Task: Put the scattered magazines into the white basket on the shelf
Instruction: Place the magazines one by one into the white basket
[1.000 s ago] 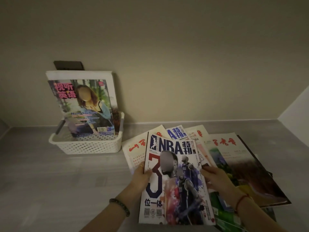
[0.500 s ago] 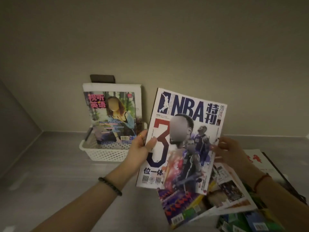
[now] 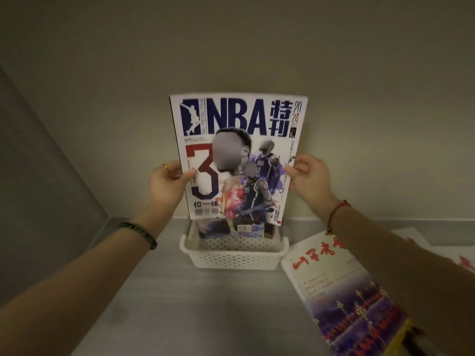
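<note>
An NBA magazine (image 3: 237, 140) with a big red and blue "3" stands upright in the air, directly above the white basket (image 3: 234, 259). My left hand (image 3: 167, 185) pinches its left edge, and my right hand (image 3: 308, 179) pinches its right edge. The magazine's lower edge hangs just above the basket's back rim. Inside the basket, the bottom of another magazine (image 3: 231, 228) shows; the rest of it is hidden behind the NBA cover. A magazine with red characters (image 3: 341, 286) lies flat on the shelf to the basket's right, partly under my right forearm.
The grey shelf surface (image 3: 192, 304) runs to a beige back wall (image 3: 231, 47) and a grey side panel (image 3: 38, 163) at the left. More magazine pages (image 3: 460, 258) lie at the far right edge.
Both hands have lifted the NBA magazine off the pile, carried it left and turned it upright over the basket. My view has shifted so the basket sits at the centre.
</note>
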The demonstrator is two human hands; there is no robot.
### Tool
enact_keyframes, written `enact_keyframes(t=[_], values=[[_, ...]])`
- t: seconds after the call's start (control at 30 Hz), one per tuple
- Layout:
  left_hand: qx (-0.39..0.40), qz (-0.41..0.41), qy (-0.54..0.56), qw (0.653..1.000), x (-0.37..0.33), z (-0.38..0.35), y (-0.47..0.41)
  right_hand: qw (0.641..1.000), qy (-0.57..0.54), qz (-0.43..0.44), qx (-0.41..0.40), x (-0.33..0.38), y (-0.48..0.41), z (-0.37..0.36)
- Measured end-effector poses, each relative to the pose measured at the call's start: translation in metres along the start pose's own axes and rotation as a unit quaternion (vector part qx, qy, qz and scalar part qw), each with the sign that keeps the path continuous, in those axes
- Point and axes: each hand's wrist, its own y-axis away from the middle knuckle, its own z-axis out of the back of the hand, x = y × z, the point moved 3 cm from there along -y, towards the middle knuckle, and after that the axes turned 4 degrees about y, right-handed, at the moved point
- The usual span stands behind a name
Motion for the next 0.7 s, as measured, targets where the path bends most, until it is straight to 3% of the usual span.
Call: enact_keyframes(t=[0.17, 0.4, 0.6, 0.7], values=[[-0.002, 0.078, -0.011, 0.997, 0.058, 0.003, -0.017, 0.998, 0.003, -0.055, -0.035, -0.033, 0.003, -0.033], [-0.034, 0.112, -0.012, 0.993, 0.101, -0.007, -0.024, 0.986, 0.0, -0.142, -0.082, -0.073, 0.007, -0.053], [-0.086, 0.11, -0.056, 0.989, 0.11, -0.01, -0.03, 0.984, -0.024, -0.162, -0.075, -0.091, 0.0, -0.056], [-0.101, 0.12, -0.061, 0.986, 0.108, -0.012, -0.025, 0.983, -0.035, -0.177, -0.016, -0.089, 0.0, -0.048]])
